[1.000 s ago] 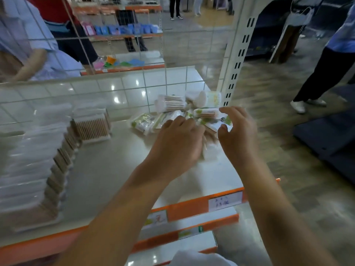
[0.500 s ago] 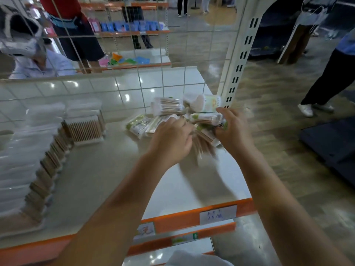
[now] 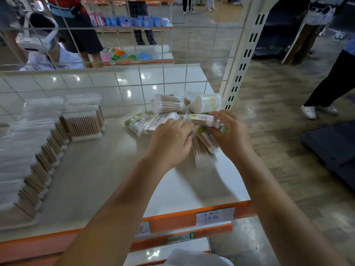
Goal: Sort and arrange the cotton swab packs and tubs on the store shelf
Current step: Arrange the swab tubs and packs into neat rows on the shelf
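A bundle of clear plastic packs of wooden-stemmed cotton swabs [image 3: 204, 144] is held just above the pale grey store shelf [image 3: 99, 169], between the person's two hands near the shelf's right end. The left hand [image 3: 169, 143] curls its fingers round the bundle's left side, and the right hand [image 3: 232, 135] grips the right side, its thumb pinching a green-labelled pack [image 3: 203, 120] lying across the top. The packs are blurred, so their number cannot be told.

Just behind the bundle, more flat green-and-white swab packs [image 3: 146, 122] lie loose on the shelf. Behind those, two round clear tubs of swabs [image 3: 168, 103] lie on their sides, the right one, a tub with a pale yellow-green label [image 3: 208, 103], close to the white slotted upright post [image 3: 242, 60].

Well to the left of the bundle, a long row of clear rectangular boxes of brown-stemmed swabs [image 3: 44, 146] stands along the shelf's left side. In front of the bundle, the shelf's orange front edge [image 3: 172, 223] carries a white handwritten price label [image 3: 214, 215]. A white wire grid [image 3: 138, 54] backs the shelf.
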Available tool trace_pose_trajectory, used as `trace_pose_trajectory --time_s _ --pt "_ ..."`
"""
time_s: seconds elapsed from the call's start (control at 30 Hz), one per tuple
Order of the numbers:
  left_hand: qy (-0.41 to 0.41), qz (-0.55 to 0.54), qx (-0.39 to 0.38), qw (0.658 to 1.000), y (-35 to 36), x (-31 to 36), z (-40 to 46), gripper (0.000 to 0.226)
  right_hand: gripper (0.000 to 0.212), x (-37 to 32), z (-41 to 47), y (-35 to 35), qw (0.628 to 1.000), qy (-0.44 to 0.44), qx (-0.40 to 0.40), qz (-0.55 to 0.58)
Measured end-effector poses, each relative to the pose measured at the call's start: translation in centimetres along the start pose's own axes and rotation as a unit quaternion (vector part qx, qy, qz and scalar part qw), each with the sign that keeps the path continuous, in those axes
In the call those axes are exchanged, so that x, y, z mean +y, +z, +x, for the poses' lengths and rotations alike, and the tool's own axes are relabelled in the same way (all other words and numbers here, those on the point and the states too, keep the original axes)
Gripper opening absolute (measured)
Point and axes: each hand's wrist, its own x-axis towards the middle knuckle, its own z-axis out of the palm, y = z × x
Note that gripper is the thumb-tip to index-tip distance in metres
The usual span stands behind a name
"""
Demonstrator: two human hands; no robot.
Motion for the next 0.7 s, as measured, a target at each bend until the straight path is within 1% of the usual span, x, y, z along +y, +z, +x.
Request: trace_pose_trajectory --time_s 0.07,0.2,0.37,0.5,0.7 --pt "-0.016 0.006 -0.013 1.0 0.0 -0.1 -0.2 0.031 0.034 -0.3 -0.2 0.1 1.0 -0.024 0.006 0.008" --pt "-0.016 0.007 0.001 1.0 -0.1 -0.1 -0.5 0.027 0.034 -0.6 -0.5 0.3 0.999 -0.04 0.018 0.013" --pt "-0.022 -0.017 0.005 1.0 -0.4 -0.2 -0.8 0.032 0.034 -0.7 -0.9 0.4 0.998 -0.048 0.026 0.024" --pt "-0.017 -0.027 -0.008 0.999 -0.5 -0.4 -1.1 0.046 0.034 -0.6 -1.4 0.1 0.996 -0.062 0.046 0.038" --pt "-0.01 -0.027 -0.009 1.0 -0.6 -0.4 -1.7 0.044 0.036 -0.4 -2.3 -0.1 0.995 -0.063 0.055 0.045"
